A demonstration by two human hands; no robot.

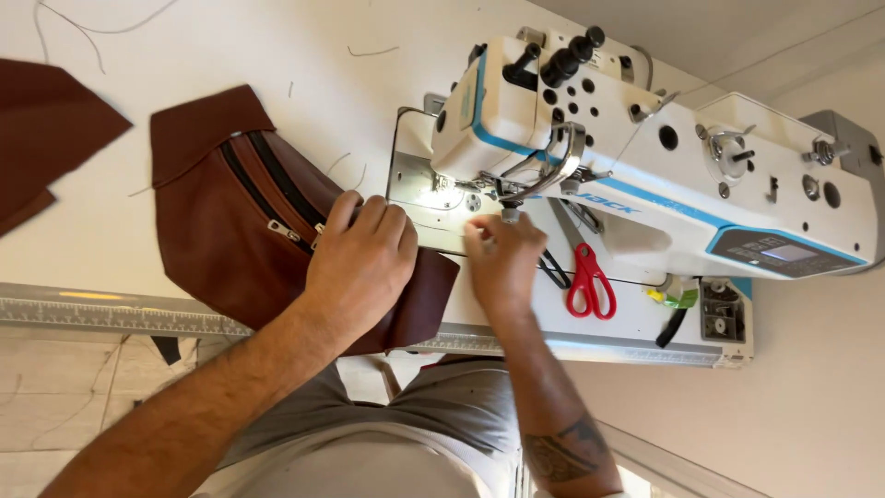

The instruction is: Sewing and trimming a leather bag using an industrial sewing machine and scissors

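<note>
From the head view, my left hand [361,263] lies flat, fingers spread open, pressing the brown leather bag [235,217] with its two zippers onto the desk [212,65] beside the white sewing machine [645,157]. My right hand [502,263] pinches closed on the bag's edge just by the needle plate [419,198], with red scissors [590,277] near.

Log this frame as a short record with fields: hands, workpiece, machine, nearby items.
left hand: left hand pressed flat on the brown leather zippered bag piece
right hand: right hand on the machine bed under the needle area, fingertips pinched; what they pinch cannot be told
machine: white and blue sewing machine, work light on
nearby items: red-handled scissors on the machine bed; second brown leather piece at far left
surface: white table with loose threads
</note>
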